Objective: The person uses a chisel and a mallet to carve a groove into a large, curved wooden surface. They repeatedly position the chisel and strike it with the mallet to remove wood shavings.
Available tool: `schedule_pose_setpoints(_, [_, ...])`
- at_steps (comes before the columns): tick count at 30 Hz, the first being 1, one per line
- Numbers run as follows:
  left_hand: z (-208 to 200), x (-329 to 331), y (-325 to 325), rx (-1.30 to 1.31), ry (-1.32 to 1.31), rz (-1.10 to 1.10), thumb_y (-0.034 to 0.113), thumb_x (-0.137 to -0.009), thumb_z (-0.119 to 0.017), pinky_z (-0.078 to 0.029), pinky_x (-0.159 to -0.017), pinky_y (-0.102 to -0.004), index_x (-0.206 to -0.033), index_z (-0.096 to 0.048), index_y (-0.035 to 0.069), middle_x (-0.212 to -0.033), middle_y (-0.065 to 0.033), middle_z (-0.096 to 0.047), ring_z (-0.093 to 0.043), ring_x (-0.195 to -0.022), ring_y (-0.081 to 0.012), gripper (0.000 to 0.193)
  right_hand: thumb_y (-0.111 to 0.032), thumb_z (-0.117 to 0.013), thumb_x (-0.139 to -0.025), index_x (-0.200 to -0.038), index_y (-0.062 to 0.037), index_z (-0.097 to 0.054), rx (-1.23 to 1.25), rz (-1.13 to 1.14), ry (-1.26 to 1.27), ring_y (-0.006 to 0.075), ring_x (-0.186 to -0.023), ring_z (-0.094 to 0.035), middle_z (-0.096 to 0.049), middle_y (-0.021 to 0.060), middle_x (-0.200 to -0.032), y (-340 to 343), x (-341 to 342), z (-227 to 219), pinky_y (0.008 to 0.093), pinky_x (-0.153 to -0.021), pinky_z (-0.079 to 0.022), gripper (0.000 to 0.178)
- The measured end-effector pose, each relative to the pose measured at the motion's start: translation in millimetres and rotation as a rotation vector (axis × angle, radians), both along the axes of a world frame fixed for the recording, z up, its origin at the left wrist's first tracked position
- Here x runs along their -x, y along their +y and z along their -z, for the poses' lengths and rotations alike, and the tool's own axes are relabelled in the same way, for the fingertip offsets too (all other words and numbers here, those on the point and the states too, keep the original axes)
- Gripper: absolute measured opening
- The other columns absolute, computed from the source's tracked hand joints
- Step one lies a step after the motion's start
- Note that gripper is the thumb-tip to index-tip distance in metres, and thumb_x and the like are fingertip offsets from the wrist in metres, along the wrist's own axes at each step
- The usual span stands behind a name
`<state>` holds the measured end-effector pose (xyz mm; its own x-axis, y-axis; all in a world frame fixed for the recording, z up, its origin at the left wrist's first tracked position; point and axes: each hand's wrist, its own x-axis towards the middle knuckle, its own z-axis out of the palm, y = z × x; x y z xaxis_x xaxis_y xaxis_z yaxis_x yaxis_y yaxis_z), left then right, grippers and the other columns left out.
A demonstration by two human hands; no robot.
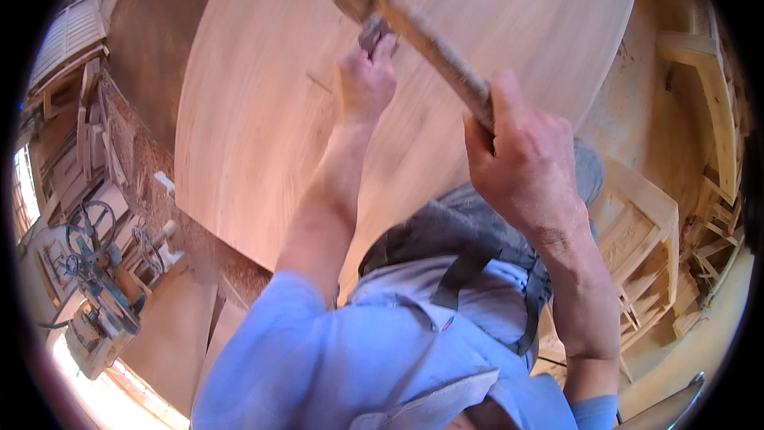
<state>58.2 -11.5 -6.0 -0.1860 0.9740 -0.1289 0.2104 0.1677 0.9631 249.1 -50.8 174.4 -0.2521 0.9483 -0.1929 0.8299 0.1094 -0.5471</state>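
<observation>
Slanting from the right hand (525, 161), the brown-headed tool (426, 45) looks blurred.

No readable text, no legible labels, numbers, brands or signs

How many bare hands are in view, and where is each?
2: the left hand grips a small dark object over the broad, pale wooden panel; the right hand, nearer the body, holds a brown, wooden-handled tool.
</observation>
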Motion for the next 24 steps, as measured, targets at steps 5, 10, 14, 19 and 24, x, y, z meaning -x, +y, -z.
schedule_pose_setpoints(5, [4, 3, 10, -0.066, -0.105, -0.049, 0.007, -0.098, -0.063, -0.054, -0.081, -0.0303, -0.113, -0.073, -0.002, -0.098, -0.0080, -0.076, -0.070, -0.092, -0.0136, 0.019, -0.008, -0.060, -0.092, -0.098, -0.0025, -0.049, 0.054, -0.056, -0.070, 0.0440, -0.069, -0.066, -0.066, 0.0217, -0.071, 10, -1, 33, 0.0553, -0.062, -0.050, 0.013])
schedule_pose_setpoints(10, [-27, 15, 23, 0.100, 0.015, 0.083, 0.002, -0.092, -0.062, -0.056, -0.082, -0.0322, -0.114, -0.072, -0.003, -0.099, -0.0084, -0.078, -0.072, -0.094, -0.0154, 0.025, -0.011, -0.061, -0.092, -0.104, 0.0010, -0.051, 0.181, 0.176, 0.021, 0.0503, -0.078, -0.065, -0.065, 0.0292, -0.078, -15, -14, 29, 0.0573, -0.069, -0.050, 0.019])
schedule_pose_setpoints(14, [-28, 21, 40, 0.162, -0.137, 0.074, -0.005, -0.089, -0.058, -0.058, -0.086, -0.0333, -0.117, -0.068, -0.005, -0.104, -0.0093, -0.077, -0.072, -0.099, -0.0174, 0.029, -0.014, -0.061, -0.091, -0.104, 0.0023, -0.052, 0.341, 0.346, 0.078, 0.0533, -0.081, -0.063, -0.063, 0.0329, -0.080, -44, -31, 53, 0.0557, -0.069, -0.049, 0.022])
schedule_pose_setpoints(19, [-23, 15, 29, 0.086, -0.093, 0.017, -0.006, -0.088, -0.057, -0.057, -0.081, -0.0314, -0.119, -0.067, -0.004, -0.101, -0.0071, -0.078, -0.073, -0.094, -0.0172, 0.032, -0.013, -0.063, -0.090, -0.098, 0.0019, -0.052, 0.466, 0.527, 0.230, 0.0506, -0.076, -0.061, -0.061, 0.0297, -0.076, -73, -50, 64, 0.0500, -0.068, -0.050, 0.020])
schedule_pose_setpoints(24, [-52, 46, 52, 0.053, -0.201, -0.036, -0.011, -0.090, -0.056, -0.059, -0.082, -0.0335, -0.115, -0.061, -0.007, -0.107, -0.0179, -0.076, -0.074, -0.104, -0.0252, 0.026, -0.012, -0.064, -0.089, -0.097, 0.0013, -0.052, 0.435, 0.565, 0.232, 0.0485, -0.074, -0.061, -0.060, 0.0274, -0.076, -68, -50, 66, 0.0473, -0.068, -0.050, 0.020])
